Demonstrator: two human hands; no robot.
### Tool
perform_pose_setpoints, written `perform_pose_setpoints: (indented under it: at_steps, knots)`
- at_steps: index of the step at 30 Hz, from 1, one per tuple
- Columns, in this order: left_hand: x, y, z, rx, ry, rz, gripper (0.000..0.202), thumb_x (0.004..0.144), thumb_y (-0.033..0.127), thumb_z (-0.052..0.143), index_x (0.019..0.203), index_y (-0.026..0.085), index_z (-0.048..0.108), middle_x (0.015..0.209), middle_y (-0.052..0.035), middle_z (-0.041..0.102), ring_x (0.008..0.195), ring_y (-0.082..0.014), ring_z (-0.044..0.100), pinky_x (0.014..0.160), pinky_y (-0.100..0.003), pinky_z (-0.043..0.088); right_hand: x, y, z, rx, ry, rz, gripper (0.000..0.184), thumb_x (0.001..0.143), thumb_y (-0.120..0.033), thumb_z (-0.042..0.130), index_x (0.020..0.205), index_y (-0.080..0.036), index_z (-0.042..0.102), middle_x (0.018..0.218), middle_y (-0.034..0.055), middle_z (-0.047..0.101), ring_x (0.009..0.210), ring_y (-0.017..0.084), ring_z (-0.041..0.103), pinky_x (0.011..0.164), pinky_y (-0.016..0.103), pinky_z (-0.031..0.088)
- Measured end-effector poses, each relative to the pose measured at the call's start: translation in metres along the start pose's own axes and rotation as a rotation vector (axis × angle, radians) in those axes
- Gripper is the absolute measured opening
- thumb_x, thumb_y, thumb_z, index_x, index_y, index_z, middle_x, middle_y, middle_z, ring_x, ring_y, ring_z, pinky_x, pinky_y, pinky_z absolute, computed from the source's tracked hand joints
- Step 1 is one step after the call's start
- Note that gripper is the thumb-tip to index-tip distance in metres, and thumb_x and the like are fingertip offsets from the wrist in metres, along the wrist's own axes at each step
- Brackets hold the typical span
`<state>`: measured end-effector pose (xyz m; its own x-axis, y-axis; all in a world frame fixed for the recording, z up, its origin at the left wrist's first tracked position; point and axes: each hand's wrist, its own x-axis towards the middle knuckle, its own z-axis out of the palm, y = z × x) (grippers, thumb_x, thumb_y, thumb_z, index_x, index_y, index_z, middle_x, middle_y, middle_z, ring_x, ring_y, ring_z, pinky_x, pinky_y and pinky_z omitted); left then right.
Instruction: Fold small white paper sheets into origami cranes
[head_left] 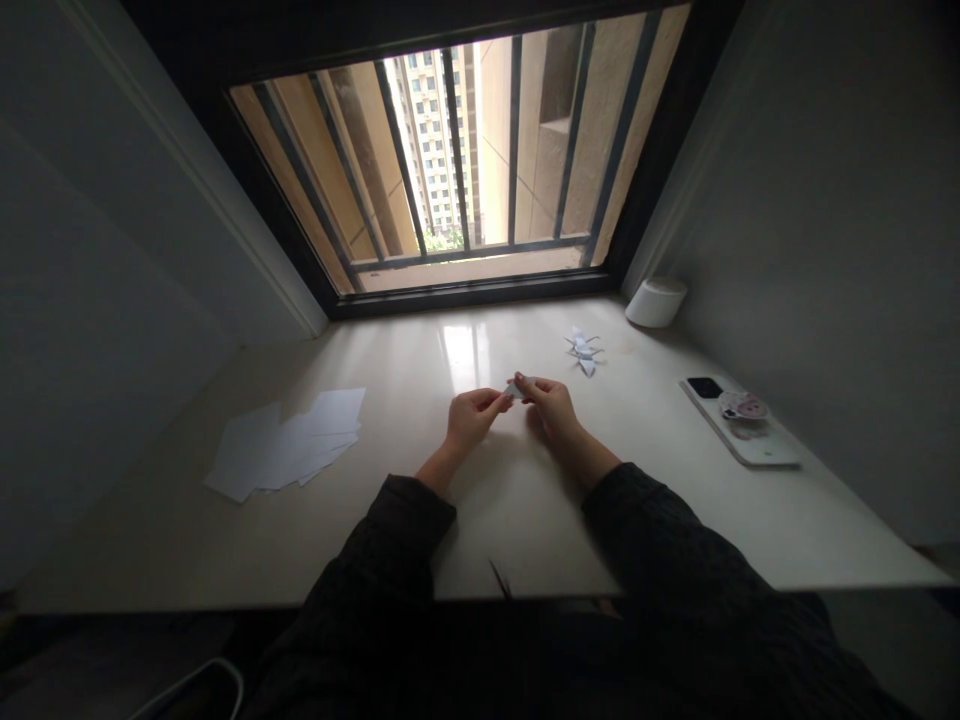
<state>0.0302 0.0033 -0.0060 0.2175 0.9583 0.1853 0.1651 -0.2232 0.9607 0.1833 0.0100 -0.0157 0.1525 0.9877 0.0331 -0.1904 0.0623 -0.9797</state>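
Between my two hands, above the middle of the pale sill, is a small folded piece of white paper (516,391). My left hand (475,414) pinches its left side between thumb and fingers. On the right side, my right hand (551,402) grips it the same way, with fingertips close to those of the left. Most of the paper is covered by the fingers, so its exact folded shape cannot be made out. Beyond my right hand lie folded white paper figures (583,350) with thin pointed ends, apparently cranes.
Loose white paper sheets (289,440) overlap on the left of the sill (517,540). At the right lies a phone (739,420) with a round grip on its back. A white cylindrical object (655,302) stands by the right wall, below the barred window (480,150).
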Motion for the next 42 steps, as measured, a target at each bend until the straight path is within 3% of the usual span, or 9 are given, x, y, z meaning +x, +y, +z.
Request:
perform_pose_setpoints:
  at_steps: [5,10,17,22,25,29,32,35,42]
  knots:
    - [0.001,-0.005,0.003,0.032,-0.018,-0.007,0.035,0.076,0.05,0.063,0.083,0.018,0.075,0.078,-0.0076,0.073,0.075,-0.0205,0.069,0.069,-0.03,0.052,-0.001,0.0,0.002,0.019,0.035,-0.082,0.038,0.069,-0.056,0.07,0.069,-0.018,0.073,0.061,0.0029,0.067,0.055,0.014,0.055,0.057,0.029,0.042]
    - [0.0,-0.003,0.003,0.103,-0.03,0.004,0.036,0.08,0.051,0.059,0.081,0.018,0.073,0.08,-0.0062,0.074,0.075,-0.0185,0.069,0.069,-0.027,0.05,-0.002,0.003,0.005,0.032,0.059,-0.111,0.035,0.066,-0.051,0.074,0.074,-0.017,0.073,0.07,0.0049,0.07,0.062,0.016,0.061,0.063,0.031,0.047]
    - [-0.007,0.012,0.003,0.447,-0.031,0.05,0.037,0.078,0.058,0.057,0.075,0.023,0.071,0.072,-0.0003,0.071,0.069,-0.0165,0.065,0.062,-0.024,0.045,-0.001,0.0,0.002,-0.052,0.082,-0.178,0.062,0.06,-0.044,0.079,0.114,-0.02,0.061,0.066,-0.0009,0.067,0.063,0.016,0.062,0.063,0.03,0.049]
    - [-0.003,0.011,-0.002,0.21,0.13,0.004,0.04,0.086,0.056,0.048,0.094,0.024,0.07,0.078,-0.002,0.072,0.073,-0.017,0.067,0.066,-0.025,0.046,-0.002,-0.003,-0.001,-0.313,0.05,-0.313,0.041,0.068,-0.048,0.072,0.099,-0.021,0.068,0.073,0.002,0.068,0.066,0.016,0.06,0.063,0.029,0.047]
    - [0.003,0.005,-0.008,0.081,0.191,-0.018,0.038,0.083,0.054,0.054,0.094,0.022,0.071,0.076,-0.003,0.072,0.071,-0.017,0.067,0.068,-0.026,0.047,-0.006,-0.008,-0.002,-0.475,-0.096,-0.384,0.045,0.07,-0.047,0.071,0.109,-0.025,0.067,0.071,0.0,0.066,0.062,0.015,0.057,0.062,0.028,0.046]
    - [0.008,0.0,-0.013,0.071,0.082,-0.025,0.036,0.077,0.051,0.063,0.086,0.018,0.074,0.073,-0.0047,0.071,0.069,-0.0173,0.065,0.065,-0.026,0.047,-0.013,-0.016,-0.003,-0.627,-0.219,-0.45,0.073,0.069,-0.043,0.074,0.135,-0.03,0.046,0.066,-0.0037,0.065,0.055,0.014,0.055,0.062,0.028,0.046]
    - [0.009,-0.001,-0.014,0.0,-0.038,-0.045,0.035,0.074,0.049,0.065,0.08,0.016,0.074,0.069,-0.0054,0.07,0.064,-0.0159,0.063,0.06,-0.026,0.046,-0.013,-0.018,-0.006,-0.654,-0.243,-0.461,0.075,0.071,-0.043,0.073,0.138,-0.03,0.041,0.066,-0.0035,0.066,0.055,0.015,0.056,0.061,0.028,0.046]
    - [0.01,-0.002,-0.013,-0.046,-0.062,-0.054,0.034,0.074,0.048,0.066,0.077,0.014,0.073,0.065,-0.0047,0.068,0.06,-0.0145,0.061,0.057,-0.025,0.046,-0.011,-0.014,-0.007,-0.649,-0.232,-0.458,0.073,0.073,-0.043,0.071,0.138,-0.029,0.04,0.07,-0.0024,0.066,0.057,0.015,0.057,0.062,0.029,0.047]
    - [0.01,-0.003,-0.011,-0.065,0.224,-0.018,0.033,0.077,0.048,0.062,0.077,0.016,0.069,0.068,-0.0046,0.068,0.065,-0.0157,0.064,0.063,-0.027,0.049,-0.007,-0.003,0.0,-0.475,-0.124,-0.387,0.07,0.068,-0.048,0.073,0.129,-0.024,0.049,0.077,0.0009,0.067,0.062,0.016,0.058,0.063,0.031,0.049]
